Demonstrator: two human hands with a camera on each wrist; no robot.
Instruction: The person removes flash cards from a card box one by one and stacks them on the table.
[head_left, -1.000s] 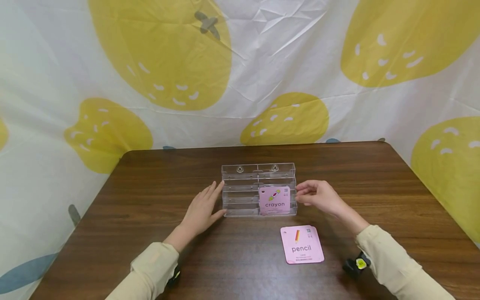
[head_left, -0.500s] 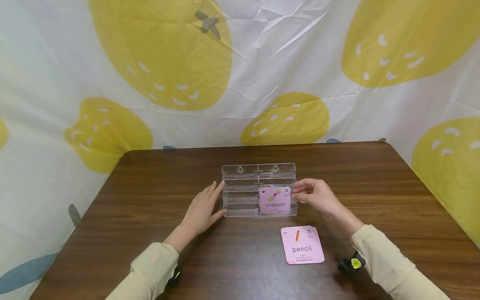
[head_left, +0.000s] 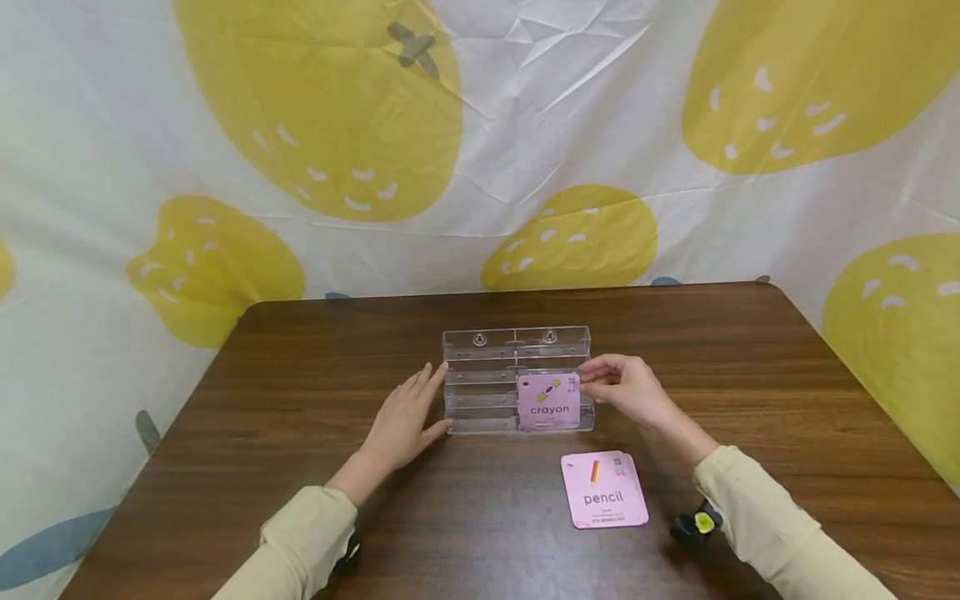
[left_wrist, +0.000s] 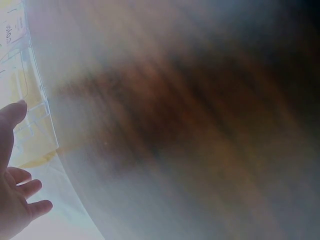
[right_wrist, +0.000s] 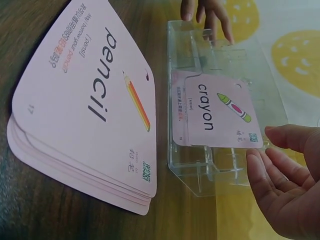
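A clear plastic multi-tier card holder point(head_left: 480, 387) stands on the table. A pink crayon card point(head_left: 550, 402) sits upright in its lower right part, its lower edge behind clear plastic. My left hand point(head_left: 401, 417) rests at the holder's left side, fingers spread, fingertips at its edge. My right hand point(head_left: 630, 389) is at the crayon card's upper right corner. In the right wrist view, its thumb point(right_wrist: 287, 136) and fingertips lie either side of that corner with a gap; contact is hard to tell. A stack of pink cards with a pencil card point(head_left: 603, 490) on top lies in front.
The brown wooden table point(head_left: 300, 358) ends at the back against a white cloth point(head_left: 570, 75) printed with large yellow fruit. The other pockets on the holder's left side point(head_left: 480, 414) show no cards. Dark wrist-worn devices point(head_left: 696, 525) sit below both sleeves.
My right hand has moved a little left, from beside the holder's right edge to the crayon card's corner. The left hand, holder and cards have stayed in place.
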